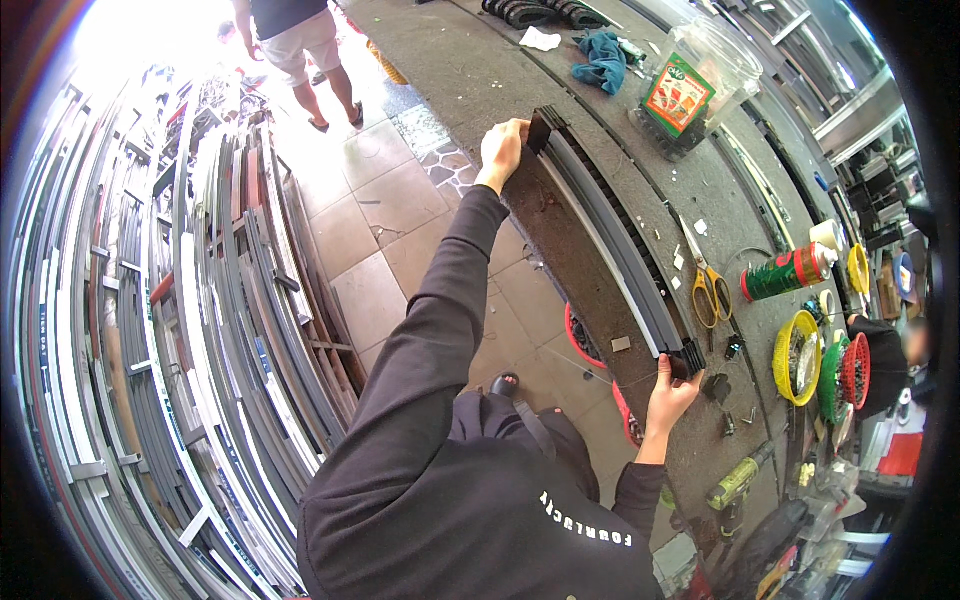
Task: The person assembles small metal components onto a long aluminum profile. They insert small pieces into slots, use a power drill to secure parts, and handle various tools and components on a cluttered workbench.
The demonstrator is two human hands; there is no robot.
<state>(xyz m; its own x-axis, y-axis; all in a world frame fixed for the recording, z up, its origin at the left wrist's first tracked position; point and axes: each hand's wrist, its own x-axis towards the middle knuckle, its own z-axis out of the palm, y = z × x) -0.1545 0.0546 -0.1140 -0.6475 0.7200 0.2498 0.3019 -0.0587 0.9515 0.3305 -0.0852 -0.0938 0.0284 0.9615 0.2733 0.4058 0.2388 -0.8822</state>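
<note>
Head view
Left hand (501, 150): stretched out on a long black sleeve to the far end of a long grey profile strip (612, 248), fingers closed around that end, where a small black end piece (540, 130) sits.
Right hand (671, 392): close to the body, fingers curled about the near end of the same strip, at a black ribbed end cap (688, 359); the thumb lies along the edge.
Profile strip: lies lengthwise near the edge of the dark workbench (590, 100), held at both ends, with a black toothed band running along its far side.
Scissors (708, 290): yellow-handled, flat on the bench just beyond the strip, near the right hand.
Green can (785, 273): lying on its side, further in from the scissors.
Baskets: a yellow one (797, 357) and a red one (856, 370), small parts inside, side by side to the right of the right hand.
Clear plastic jar (700, 85): stands at the far part of the bench, with a blue cloth (603, 58) beside it.
Rack of profiles (180, 330): long metal lengths stacked along the left side, across the tiled floor (390, 230).
Another person (300, 50): legs only, standing on the tiles at the far end.
</note>
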